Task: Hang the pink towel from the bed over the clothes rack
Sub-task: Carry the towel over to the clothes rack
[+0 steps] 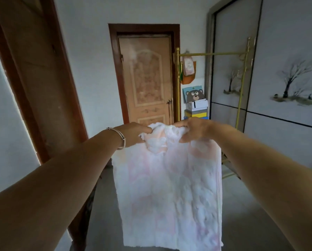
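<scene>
Two bare forearms, no sleeves showing at any point up to the picture's edge. Left hand (133, 132): a thin silver bangle (119, 137) circles the wrist, well back from the fingers (146, 130). Right hand (195, 129): wrist bare, no ring visible on its fingers.

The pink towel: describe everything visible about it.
The pink towel looks like thick, fluffy terry, very pale pink with fainter white patches. It hangs lengthwise in the air, its top edge bunched between the left hand and right hand, both gripping it. Its lower edge hangs free. The brass clothes rack stands beyond it, untouched.
</scene>
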`<state>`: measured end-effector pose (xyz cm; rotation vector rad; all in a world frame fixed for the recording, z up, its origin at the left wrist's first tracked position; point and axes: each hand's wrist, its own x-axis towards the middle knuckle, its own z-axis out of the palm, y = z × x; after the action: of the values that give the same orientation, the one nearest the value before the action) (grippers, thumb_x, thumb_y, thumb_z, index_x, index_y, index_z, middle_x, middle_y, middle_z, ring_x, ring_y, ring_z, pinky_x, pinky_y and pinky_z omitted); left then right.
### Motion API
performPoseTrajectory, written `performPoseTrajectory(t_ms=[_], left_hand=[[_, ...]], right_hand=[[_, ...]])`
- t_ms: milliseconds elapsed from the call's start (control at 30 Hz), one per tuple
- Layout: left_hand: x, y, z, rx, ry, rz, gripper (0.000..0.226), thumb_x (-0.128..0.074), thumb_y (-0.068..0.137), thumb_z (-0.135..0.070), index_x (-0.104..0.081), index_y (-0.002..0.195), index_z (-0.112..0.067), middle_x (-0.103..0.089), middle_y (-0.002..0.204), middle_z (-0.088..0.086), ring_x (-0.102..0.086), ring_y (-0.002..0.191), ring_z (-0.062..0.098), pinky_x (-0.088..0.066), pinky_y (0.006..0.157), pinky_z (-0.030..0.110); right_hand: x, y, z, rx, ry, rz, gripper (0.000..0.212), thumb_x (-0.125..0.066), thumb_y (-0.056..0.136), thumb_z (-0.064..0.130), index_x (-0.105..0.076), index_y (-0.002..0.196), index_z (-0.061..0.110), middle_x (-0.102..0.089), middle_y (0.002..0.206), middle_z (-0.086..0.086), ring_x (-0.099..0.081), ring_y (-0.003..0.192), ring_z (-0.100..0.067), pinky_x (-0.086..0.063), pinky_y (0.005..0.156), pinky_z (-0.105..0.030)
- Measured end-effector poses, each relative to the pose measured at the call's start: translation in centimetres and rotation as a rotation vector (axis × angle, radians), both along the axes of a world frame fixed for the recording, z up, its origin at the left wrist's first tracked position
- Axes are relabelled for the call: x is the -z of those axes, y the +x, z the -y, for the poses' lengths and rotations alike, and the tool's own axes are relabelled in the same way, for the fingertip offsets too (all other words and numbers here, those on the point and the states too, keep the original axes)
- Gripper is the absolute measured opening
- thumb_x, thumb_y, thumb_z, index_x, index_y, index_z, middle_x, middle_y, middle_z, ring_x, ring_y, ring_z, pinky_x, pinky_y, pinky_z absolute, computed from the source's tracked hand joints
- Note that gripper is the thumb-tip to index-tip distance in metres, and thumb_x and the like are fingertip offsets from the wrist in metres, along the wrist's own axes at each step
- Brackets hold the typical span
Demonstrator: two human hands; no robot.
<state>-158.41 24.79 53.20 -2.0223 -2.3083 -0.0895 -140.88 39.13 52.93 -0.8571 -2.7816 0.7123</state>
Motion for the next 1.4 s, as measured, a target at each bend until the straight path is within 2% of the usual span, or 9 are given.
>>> performPoseTrajectory(t_ms=[200, 300, 433, 600, 700, 867, 1067, 1200, 1400], left_hand=[[-0.6, -3.7, -11.1, 0.135, -0.008, 0.039, 0.015, -0.046, 0.094, -0.014, -0.058, 0.100, -0.007, -0.054, 0.096, 0.010, -0.047, 0.087, 0.021, -0.033, 0.060, 0.019], [-0.1, -5.5, -17.4, 0.177, 0.013, 0.015, 0.011, -0.047, 0.094, -0.015, -0.058, 0.094, -0.015, -0.061, 0.110, 0.013, -0.055, 0.097, 0.028, -0.041, 0.069, 0.027], [0.5, -7.5, -26.5, 0.222, 0.035, -0.029, 0.013, -0.050, 0.092, -0.013, -0.059, 0.100, -0.017, -0.062, 0.111, 0.015, -0.057, 0.100, 0.034, -0.050, 0.088, 0.044], [-0.2, -7.4, -39.0, 0.276, 0.053, -0.006, 0.014, -0.049, 0.091, -0.005, -0.057, 0.085, -0.015, -0.049, 0.084, 0.008, -0.042, 0.078, 0.023, -0.036, 0.067, 0.030], [-0.6, -6.9, -46.4, 0.273, 0.066, 0.026, 0.016, -0.048, 0.091, -0.006, -0.054, 0.080, -0.016, -0.045, 0.079, 0.007, -0.037, 0.073, 0.022, -0.029, 0.058, 0.027], [0.1, -6.9, -54.2, 0.312, 0.103, 0.107, 0.034, -0.052, 0.088, -0.003, -0.051, 0.063, -0.025, -0.047, 0.079, 0.007, -0.037, 0.072, 0.021, -0.032, 0.062, 0.027], [1.4, -6.2, -68.0, 0.342, 0.124, 0.143, 0.021, -0.049, 0.089, -0.001, -0.056, 0.079, -0.018, -0.057, 0.088, 0.015, -0.044, 0.074, 0.023, -0.038, 0.067, 0.031], [1.5, -6.4, -76.3, 0.386, 0.128, 0.138, 0.015, -0.050, 0.090, -0.003, -0.063, 0.091, -0.010, -0.055, 0.088, 0.006, -0.050, 0.081, 0.025, -0.045, 0.074, 0.037], [0.4, -6.9, -88.1, 0.450, 0.149, 0.058, 0.017, -0.057, 0.086, -0.007, -0.067, 0.091, 0.007, -0.043, 0.088, 0.009, -0.044, 0.084, 0.021, -0.040, 0.081, 0.037]], right_hand=[[0.3, -2.6, -8.4, 0.109, 0.016, -0.017, 0.054, -0.066, 0.084, 0.016, -0.048, 0.134, 0.024, -0.057, 0.116, -0.002, -0.055, 0.103, -0.020, -0.048, 0.086, -0.031], [0.4, -3.4, -13.3, 0.154, 0.067, -0.039, 0.033, -0.067, 0.082, 0.015, -0.054, 0.111, 0.022, -0.059, 0.106, -0.005, -0.058, 0.098, -0.023, -0.049, 0.083, -0.032], [0.4, -4.3, -20.8, 0.233, 0.122, -0.035, 0.050, -0.070, 0.080, 0.014, -0.051, 0.127, 0.015, -0.057, 0.107, -0.006, -0.055, 0.094, -0.021, -0.048, 0.081, -0.031], [-0.2, -4.2, -32.4, 0.271, 0.127, -0.017, 0.032, -0.069, 0.077, 0.014, -0.052, 0.102, 0.024, -0.059, 0.100, -0.008, -0.064, 0.094, -0.030, -0.055, 0.081, -0.042], [-0.6, -3.8, -39.6, 0.295, 0.128, -0.018, 0.032, -0.069, 0.076, 0.015, -0.045, 0.092, 0.028, -0.057, 0.094, -0.006, -0.060, 0.083, -0.027, -0.052, 0.070, -0.038], [-0.7, -3.6, -46.7, 0.277, 0.122, -0.073, 0.029, -0.070, 0.074, 0.010, -0.048, 0.070, 0.030, -0.057, 0.091, -0.010, -0.056, 0.081, -0.023, -0.053, 0.072, -0.046], [0.1, -2.1, -59.0, 0.271, 0.172, -0.092, 0.030, -0.067, 0.077, 0.004, -0.051, 0.070, 0.029, -0.056, 0.085, -0.003, -0.054, 0.081, -0.020, -0.046, 0.067, -0.030], [0.2, -2.4, -66.8, 0.309, 0.216, -0.072, 0.014, -0.067, 0.077, 0.007, -0.058, 0.082, 0.016, -0.057, 0.086, -0.005, -0.054, 0.082, -0.022, -0.048, 0.072, -0.037], [-0.3, -2.7, -78.2, 0.314, 0.183, -0.054, 0.024, -0.068, 0.076, 0.008, -0.060, 0.097, 0.002, -0.056, 0.085, -0.008, -0.054, 0.079, -0.021, -0.045, 0.069, -0.036]])
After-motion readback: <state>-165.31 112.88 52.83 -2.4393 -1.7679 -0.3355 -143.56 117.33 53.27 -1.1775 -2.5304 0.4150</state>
